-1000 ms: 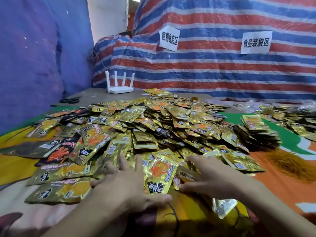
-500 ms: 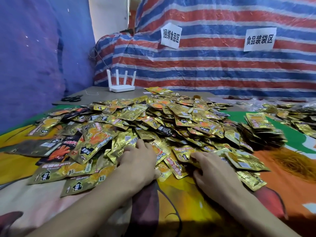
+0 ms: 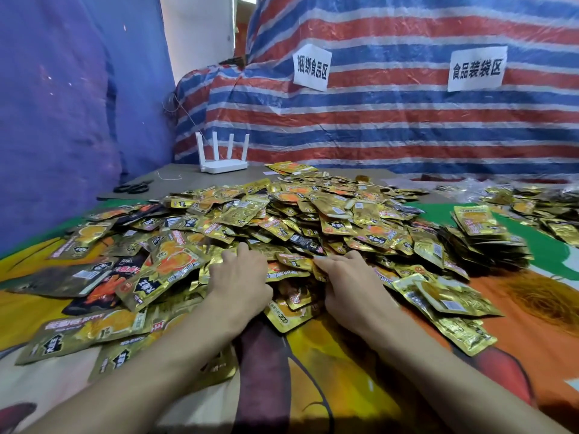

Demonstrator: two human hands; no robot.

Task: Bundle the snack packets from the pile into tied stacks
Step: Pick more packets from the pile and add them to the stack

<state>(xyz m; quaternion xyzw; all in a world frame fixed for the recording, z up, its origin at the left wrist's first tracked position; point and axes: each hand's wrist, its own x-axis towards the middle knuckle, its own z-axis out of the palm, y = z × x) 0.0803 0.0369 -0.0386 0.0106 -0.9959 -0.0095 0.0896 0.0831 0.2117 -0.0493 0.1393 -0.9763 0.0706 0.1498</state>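
Two bare forearms reach over the printed cloth of the worktop (image 3: 344, 386) to the near edge of the pile of snack packets (image 3: 313, 214).

The left hand (image 3: 241, 278) lies knuckles up on that edge. Its fingers are pushed in among the gold packets and hidden, so I cannot tell whether its grip is clenched on anything.

Just beside it, the right hand (image 3: 354, 286) rests back up on the same edge, its fingertips (image 3: 318, 260) touching a packet. The thumb is out of sight, so I cannot tell its grip either.

The pile spreads wide across the middle of the worktop, with loose packets trailing off to both sides.

To the right of the pile stands a fanned stack of packets (image 3: 482, 227), with a tangle of orange bands (image 3: 542, 296) nearer than it.

Beyond the pile's far left corner lie black scissors (image 3: 131, 187). A white router (image 3: 223, 162) stands further back, against a striped tarp (image 3: 376, 126) bearing two paper signs (image 3: 311, 68).
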